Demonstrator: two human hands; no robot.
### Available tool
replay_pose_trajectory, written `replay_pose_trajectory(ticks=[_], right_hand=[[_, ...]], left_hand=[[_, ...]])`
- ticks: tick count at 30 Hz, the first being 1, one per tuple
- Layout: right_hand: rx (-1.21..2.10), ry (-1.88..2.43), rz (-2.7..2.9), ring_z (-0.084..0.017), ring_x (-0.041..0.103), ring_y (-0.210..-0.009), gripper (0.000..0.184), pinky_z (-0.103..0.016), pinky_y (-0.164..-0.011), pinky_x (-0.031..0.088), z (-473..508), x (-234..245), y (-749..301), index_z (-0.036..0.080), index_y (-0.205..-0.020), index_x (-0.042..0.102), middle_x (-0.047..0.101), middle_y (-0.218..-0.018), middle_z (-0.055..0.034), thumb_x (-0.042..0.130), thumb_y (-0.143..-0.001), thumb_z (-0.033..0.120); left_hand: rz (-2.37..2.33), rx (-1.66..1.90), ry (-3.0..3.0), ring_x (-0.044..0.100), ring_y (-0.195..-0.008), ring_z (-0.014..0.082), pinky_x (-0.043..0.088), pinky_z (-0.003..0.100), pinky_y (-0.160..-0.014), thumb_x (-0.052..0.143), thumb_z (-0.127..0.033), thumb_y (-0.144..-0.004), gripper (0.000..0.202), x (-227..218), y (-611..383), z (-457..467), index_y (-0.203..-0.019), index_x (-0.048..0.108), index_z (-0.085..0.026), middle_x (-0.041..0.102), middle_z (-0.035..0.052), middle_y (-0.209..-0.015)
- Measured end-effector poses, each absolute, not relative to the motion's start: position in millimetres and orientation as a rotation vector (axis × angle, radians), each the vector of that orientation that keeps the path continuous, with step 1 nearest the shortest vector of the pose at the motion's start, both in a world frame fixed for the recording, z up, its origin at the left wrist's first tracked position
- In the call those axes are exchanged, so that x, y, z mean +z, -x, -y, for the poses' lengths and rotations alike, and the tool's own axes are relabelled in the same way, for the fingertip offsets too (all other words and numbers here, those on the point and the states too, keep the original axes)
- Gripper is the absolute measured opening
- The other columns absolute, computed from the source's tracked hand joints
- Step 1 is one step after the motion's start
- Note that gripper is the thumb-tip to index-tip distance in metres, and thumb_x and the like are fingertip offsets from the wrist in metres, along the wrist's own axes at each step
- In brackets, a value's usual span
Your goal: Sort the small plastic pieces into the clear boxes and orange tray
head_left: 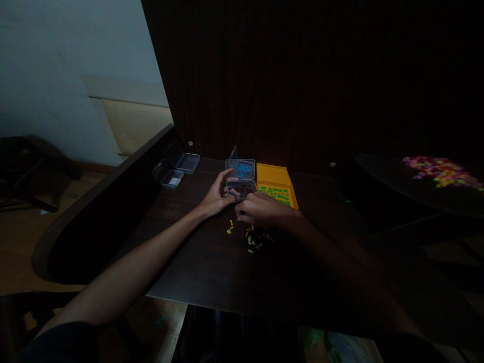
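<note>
My left hand (217, 195) grips a small clear plastic box (246, 182) at its left side, thumb toward the front; dark reddish pieces lie inside it. Right at the box's front edge is my right hand (257, 207), its fingers curled in a pinch. Whatever those fingers hold, if anything, is hidden. Directly behind stands another clear box (228, 163), lid raised, with blue pieces (244, 170) in it. A yellow box (274, 175), open, holds green pieces (273, 191) and is partly covered by my right hand. Tiny yellow pieces (231, 227) and pale pieces (251, 242) are scattered nearer me.
Two more open clear boxes, a larger one (189, 162) and a smaller one (172, 180), sit at the table's back left. A raised dark side panel (113, 196) borders the left. Colourful flowers (442, 171) show at right. The dark tabletop (196, 272) is dimly lit.
</note>
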State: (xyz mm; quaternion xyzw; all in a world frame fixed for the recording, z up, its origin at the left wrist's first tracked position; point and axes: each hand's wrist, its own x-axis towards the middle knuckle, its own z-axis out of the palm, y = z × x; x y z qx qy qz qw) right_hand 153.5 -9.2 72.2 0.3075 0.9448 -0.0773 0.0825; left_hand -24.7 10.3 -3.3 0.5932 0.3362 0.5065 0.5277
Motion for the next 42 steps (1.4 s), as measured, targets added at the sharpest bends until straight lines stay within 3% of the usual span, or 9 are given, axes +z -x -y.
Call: replay_pose_trajectory(ticks=[20, 30, 35, 42], right_hand=[[-0.137, -0.998, -2.823, -0.022, 0.06, -0.088, 0.019, -0.033, -0.078, 0.038, 9.9, 62.3, -151.1, 0.018, -0.098, 0.068, 0.066, -0.096, -0.0104, 0.053, -0.091, 0.027], [-0.251, -0.952, -2.819, -0.017, 0.057, -0.077, 0.012, -0.028, -0.067, 0.034, 5.9, 67.9, -154.8, 0.02, -0.091, 0.068, 0.065, -0.085, -0.0054, 0.057, -0.087, 0.025], [-0.32, -1.008, -2.794, -0.017, 0.055, -0.08, 0.013, -0.027, -0.065, 0.033, 7.1, 81.5, -159.8, 0.02, -0.089, 0.069, 0.064, -0.09, -0.006, 0.057, -0.086, 0.021], [-0.289, -0.964, -2.746, -0.017, 0.055, -0.074, 0.016, -0.028, -0.062, 0.031, 8.2, 79.0, -156.9, 0.021, -0.083, 0.072, 0.064, -0.081, -0.0054, 0.056, -0.085, 0.019]], left_hand=[[-0.825, 1.195, -1.461, 0.065, -0.082, 0.0137, 0.054, 0.033, -0.078, 0.075, -0.018, -0.062, 0.085, -2.0, 24.9, -9.4, -0.137, 0.036, -0.026, 0.049, 0.011, -0.129], [-0.809, 1.202, -1.425, 0.064, -0.082, 0.0136, 0.055, 0.033, -0.077, 0.078, -0.018, -0.061, 0.085, -1.3, 24.8, -8.7, -0.135, 0.038, -0.028, 0.049, 0.0102, -0.129], [-0.802, 1.21, -1.428, 0.065, -0.081, 0.013, 0.055, 0.032, -0.076, 0.08, -0.021, -0.061, 0.086, -2.2, 24.4, -9.0, -0.136, 0.039, -0.028, 0.049, 0.0113, -0.129], [-0.816, 1.217, -1.419, 0.064, -0.08, 0.0128, 0.054, 0.032, -0.076, 0.079, -0.018, -0.06, 0.085, -0.3, 23.4, -8.2, -0.135, 0.04, -0.027, 0.05, 0.0109, -0.128]])
